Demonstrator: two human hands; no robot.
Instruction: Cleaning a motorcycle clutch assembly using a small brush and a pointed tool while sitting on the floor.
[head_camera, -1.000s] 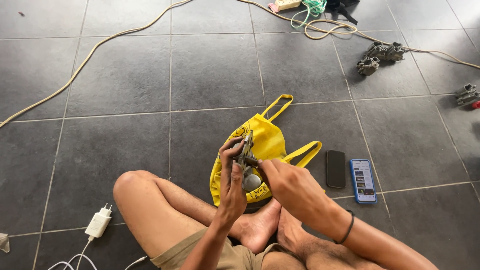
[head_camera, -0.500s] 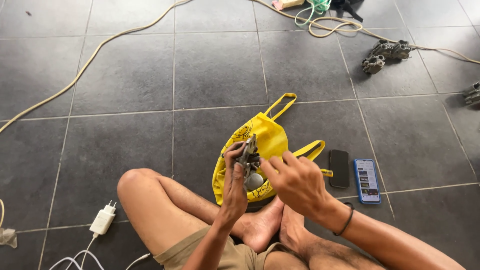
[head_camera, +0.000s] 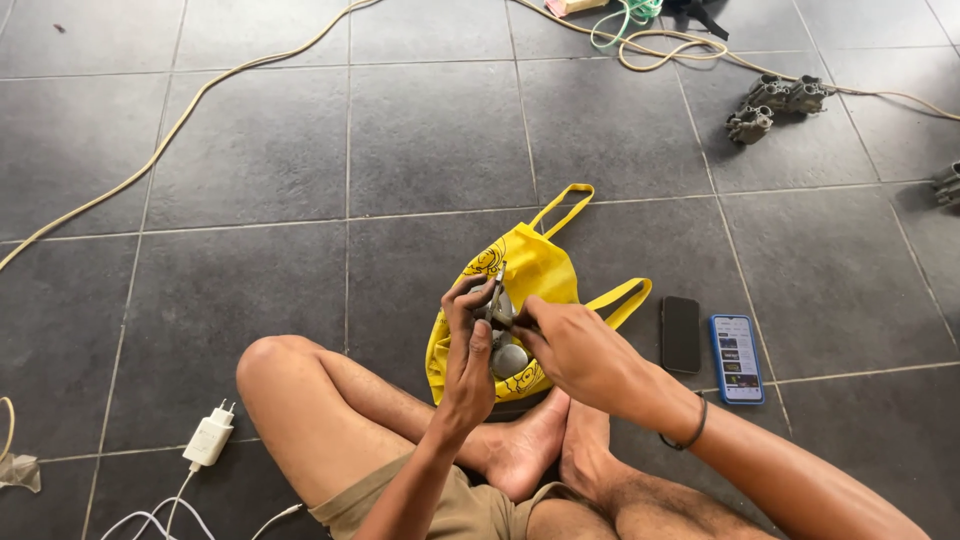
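Metal part between both hands.

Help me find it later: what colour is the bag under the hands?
Yellow bag, head view.

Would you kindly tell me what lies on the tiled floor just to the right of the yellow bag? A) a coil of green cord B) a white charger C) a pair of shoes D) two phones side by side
D: a dark phone and a blue-cased phone lie side by side right of the yellow bag.
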